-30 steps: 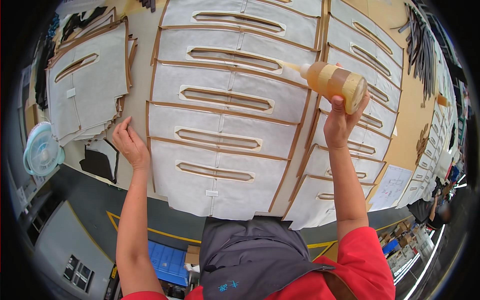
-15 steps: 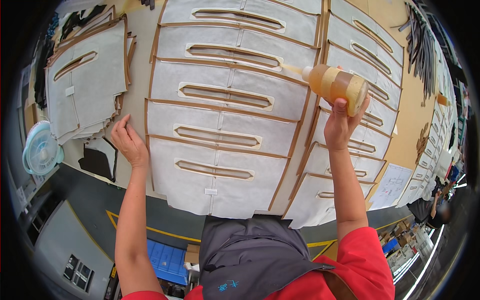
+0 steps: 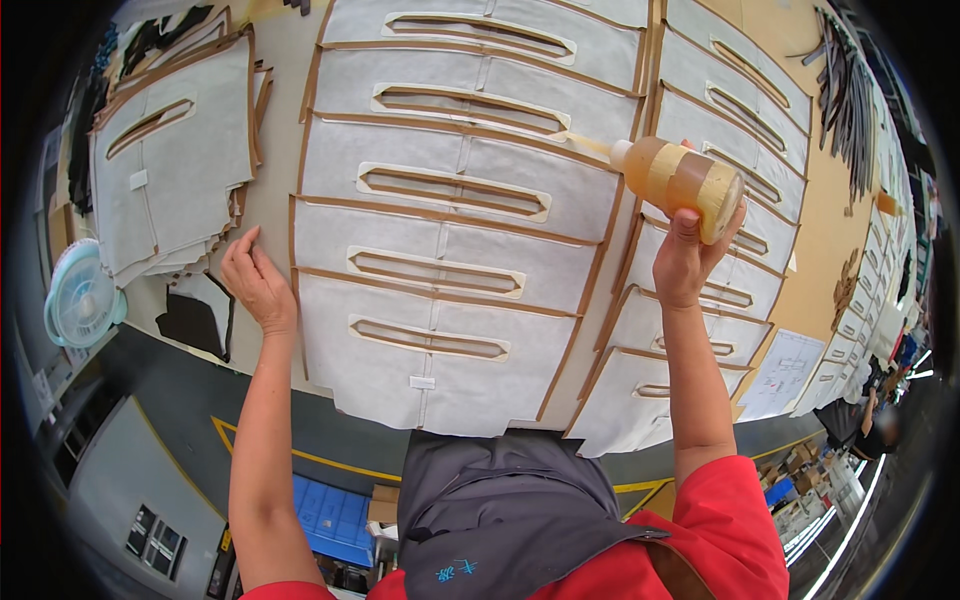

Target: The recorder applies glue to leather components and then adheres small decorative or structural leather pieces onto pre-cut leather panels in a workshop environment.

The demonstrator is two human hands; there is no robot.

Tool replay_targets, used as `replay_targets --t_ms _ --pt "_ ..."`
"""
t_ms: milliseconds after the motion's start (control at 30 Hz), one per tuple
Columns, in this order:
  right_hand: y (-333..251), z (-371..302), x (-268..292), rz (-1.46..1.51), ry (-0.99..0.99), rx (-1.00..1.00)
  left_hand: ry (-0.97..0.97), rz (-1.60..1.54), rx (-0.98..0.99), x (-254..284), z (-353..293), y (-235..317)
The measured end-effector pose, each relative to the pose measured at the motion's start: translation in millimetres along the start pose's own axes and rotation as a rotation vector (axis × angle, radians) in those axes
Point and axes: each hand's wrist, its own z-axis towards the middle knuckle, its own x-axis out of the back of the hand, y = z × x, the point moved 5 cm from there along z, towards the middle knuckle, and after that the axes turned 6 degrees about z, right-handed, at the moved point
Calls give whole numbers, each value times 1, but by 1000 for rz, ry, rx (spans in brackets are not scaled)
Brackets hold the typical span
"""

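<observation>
My right hand (image 3: 688, 258) is wrapped round a squeeze bottle (image 3: 675, 180) of amber liquid, with a band of yellowish tape round it. The bottle lies tilted on its side, and its thin pale nozzle reaches left to the right end of a slotted opening's frame (image 3: 470, 112). That frame is in one of several overlapping white-backed panels (image 3: 385, 235) with brown edges. My left hand (image 3: 258, 285) holds nothing; its fingers lie stretched on the table at the left edge of the panels, next to a stack of similar panels (image 3: 185, 215).
A second column of overlapping panels (image 3: 690, 385) lies to the right. Beyond it are a printed sheet (image 3: 783, 372) and dark strips (image 3: 843, 100). At the left stand a light blue fan (image 3: 84, 300) and a black scrap piece (image 3: 195, 322). A person (image 3: 878, 425) is at far right.
My right hand and the bottle have moved slightly right and toward me. The nozzle remains by the same opening's right end. My left hand has stayed in place.
</observation>
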Motion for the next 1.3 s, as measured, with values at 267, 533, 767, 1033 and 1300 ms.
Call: replay_targets --t_ms 267,533,767,1033,1300 --pt "-5 1 7 9 31 -16 2 -2 -5 -1 4 5" --pt "-41 60 61 1616 329 -396 -19 8 7 0 1 1" --pt "-29 78 13 350 251 -23 -10 -8 16 0 2 6" --pt "13 88 -18 133 125 -7 -29 6 21 0 2 4" --pt "24 89 -16 19 97 7 -41 -9 30 0 2 4"
